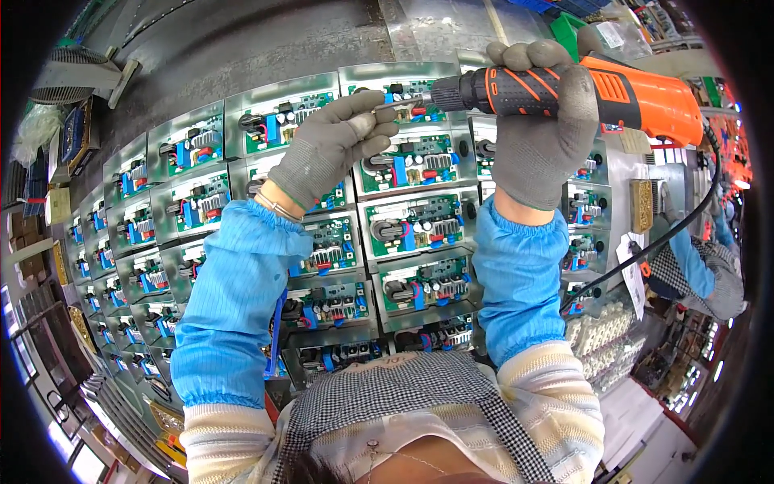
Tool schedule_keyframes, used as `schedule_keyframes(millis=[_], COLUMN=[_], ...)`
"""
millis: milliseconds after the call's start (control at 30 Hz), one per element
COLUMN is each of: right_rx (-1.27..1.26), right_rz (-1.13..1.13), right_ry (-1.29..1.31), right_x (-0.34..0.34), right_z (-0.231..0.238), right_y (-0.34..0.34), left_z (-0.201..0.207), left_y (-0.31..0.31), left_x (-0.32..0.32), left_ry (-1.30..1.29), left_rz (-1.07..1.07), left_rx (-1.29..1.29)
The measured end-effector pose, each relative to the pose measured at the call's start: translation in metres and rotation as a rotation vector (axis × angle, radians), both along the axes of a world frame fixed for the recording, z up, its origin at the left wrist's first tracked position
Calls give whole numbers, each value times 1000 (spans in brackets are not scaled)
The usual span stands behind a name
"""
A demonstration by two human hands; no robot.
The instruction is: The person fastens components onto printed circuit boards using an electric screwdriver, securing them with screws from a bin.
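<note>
In the head view, the right hand (536,137), in a grey glove, is wrapping around the driver (617,90) at the upper right of the frame, its fingers curling over the top of the black grip and its thumb lying across the near side. The driver, orange and black, is lying level, with its chuck (451,93) pointing to the left of the frame. A thin bit (405,103) is sticking out of the chuck toward the upper centre. There the left hand (326,149), also gloved in grey, is pinching the bit's tip between thumb and forefinger, with the other fingers bending loosely below; the spot is small and partly covered, so whether a screw is sitting there too is hard to say.

A black cord (681,226) is running from the driver's back end and curving down the right side. Beneath the hands, green boards (419,165) are lying in metal trays (282,89), which are standing in close rows from the centre to the left edge. The bit is passing above a board in the top row. Blue sleeves (230,282) are covering both forearms, and a checked apron (379,395) is showing at lower centre. At the far right, a co-worker (713,278) is leaning in, wearing blue sleeves.
</note>
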State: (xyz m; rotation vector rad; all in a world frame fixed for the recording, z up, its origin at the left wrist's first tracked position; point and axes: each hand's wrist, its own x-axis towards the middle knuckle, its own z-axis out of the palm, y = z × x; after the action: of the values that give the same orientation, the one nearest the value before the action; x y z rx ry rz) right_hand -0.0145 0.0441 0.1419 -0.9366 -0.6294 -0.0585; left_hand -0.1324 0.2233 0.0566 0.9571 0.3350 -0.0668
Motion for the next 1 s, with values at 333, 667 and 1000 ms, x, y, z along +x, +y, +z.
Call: schedule_keyframes(millis=[333,667,1000], right_rx=[22,-98,-347], right_rz=[-2,-118,-161], right_ry=[100,-8,7], right_x=[1,29,28], right_z=[-5,-42,-68], right_y=[1,44,99], left_z=[-6,-14,-5], left_y=[-2,20,17], left_x=[-1,-1,-5], left_ry=[-72,132,216], left_rz=[14,131,141], left_rx=[329,-80,-117])
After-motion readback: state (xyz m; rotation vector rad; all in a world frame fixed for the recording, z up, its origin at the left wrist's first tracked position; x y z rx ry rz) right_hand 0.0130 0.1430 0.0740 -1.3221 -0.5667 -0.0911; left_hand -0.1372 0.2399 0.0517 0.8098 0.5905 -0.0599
